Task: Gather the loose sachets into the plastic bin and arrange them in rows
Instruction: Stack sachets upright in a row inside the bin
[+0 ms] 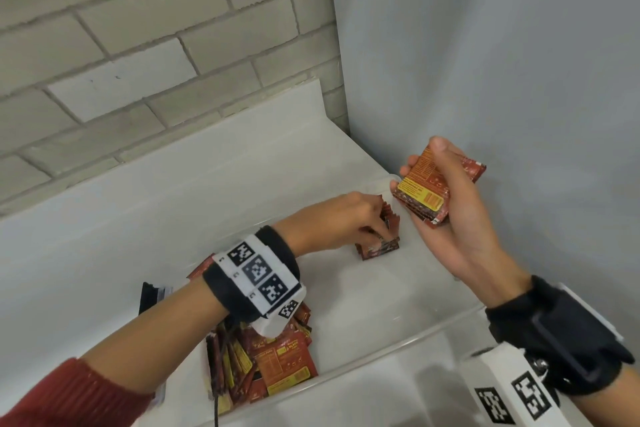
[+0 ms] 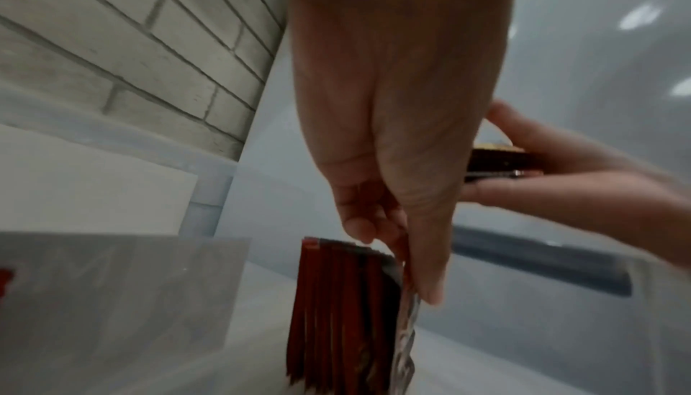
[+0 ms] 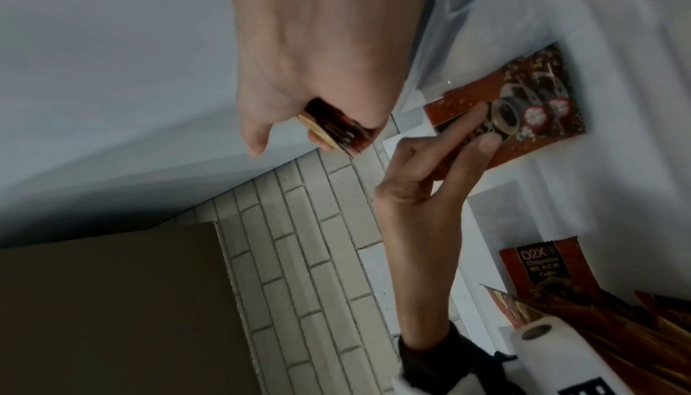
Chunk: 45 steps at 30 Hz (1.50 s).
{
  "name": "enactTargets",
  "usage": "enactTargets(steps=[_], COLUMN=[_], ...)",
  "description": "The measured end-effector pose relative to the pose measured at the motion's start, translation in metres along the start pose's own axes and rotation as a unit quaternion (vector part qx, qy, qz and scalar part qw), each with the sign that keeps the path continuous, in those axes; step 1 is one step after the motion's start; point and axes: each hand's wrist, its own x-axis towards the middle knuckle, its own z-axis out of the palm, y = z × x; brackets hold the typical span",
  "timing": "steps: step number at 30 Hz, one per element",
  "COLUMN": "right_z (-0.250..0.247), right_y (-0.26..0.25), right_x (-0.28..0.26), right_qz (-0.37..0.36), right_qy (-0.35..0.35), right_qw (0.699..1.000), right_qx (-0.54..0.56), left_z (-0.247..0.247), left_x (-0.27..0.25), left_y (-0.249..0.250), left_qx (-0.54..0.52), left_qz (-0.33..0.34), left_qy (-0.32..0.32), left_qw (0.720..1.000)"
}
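Note:
A clear plastic bin (image 1: 398, 340) stands on a white shelf. In its far right corner a short row of red-brown coffee sachets (image 1: 381, 248) stands on edge. My left hand (image 1: 367, 222) reaches into the bin and pinches the row's front sachets (image 2: 336, 313), with the thumb on the front sachet (image 3: 531, 100) and the fingers over the top. My right hand (image 1: 446, 191) hovers just right of the row. It grips a stack of sachets (image 1: 420, 191), seen edge-on in the wrist views (image 3: 336, 126) (image 2: 497, 162). A loose pile of sachets (image 1: 277, 357) lies at the bin's near left.
A grey brick wall (image 1: 138, 45) runs behind the shelf, and a smooth grey wall (image 1: 502, 62) closes the right side. A black object (image 1: 152, 295) sits left of the bin. A brown cardboard surface (image 3: 112, 298) shows in the right wrist view. The bin's floor (image 1: 363, 295) shows bare between row and pile.

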Motion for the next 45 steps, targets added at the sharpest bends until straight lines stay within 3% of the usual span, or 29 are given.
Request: enactTargets(steps=[4, 10, 18, 22, 27, 32, 37, 45], right_z=[0.001, 0.001, 0.003, 0.004, 0.001, 0.002, 0.001, 0.004], right_y=[0.001, 0.0, -0.002, -0.001, 0.001, 0.001, 0.003, 0.004], right_x=[-0.001, -0.004, -0.008, -0.006, -0.004, -0.004, -0.004, -0.007], right_qz=[0.008, 0.036, 0.077, 0.076, 0.068, 0.065, 0.083, 0.127], right_qy=[-0.002, -0.026, -0.044, -0.065, -0.072, -0.073, -0.065, -0.089], right_qw=[1.0, 0.999, 0.996, 0.995, 0.995, 0.994, 0.991, 0.982], right_qx=[-0.011, -0.01, 0.001, 0.011, -0.023, -0.051, -0.082, -0.112], left_z=[0.005, 0.009, 0.018, 0.021, 0.013, -0.008, -0.025, -0.034], left_x=[0.005, 0.007, 0.009, 0.009, 0.002, -0.009, -0.023, -0.031], left_y=[0.003, 0.0, -0.007, -0.01, -0.01, -0.015, -0.007, 0.015], left_qx=[0.076, 0.113, 0.085, 0.057, 0.04, -0.01, -0.118, -0.324], left_qz=[-0.03, 0.003, 0.004, 0.046, 0.041, -0.02, -0.088, -0.069], left_qy=[-0.043, 0.004, 0.032, 0.052, 0.063, 0.123, 0.226, 0.253], left_qw=[0.996, 0.994, 0.996, 0.996, 0.996, 0.992, 0.963, 0.909])
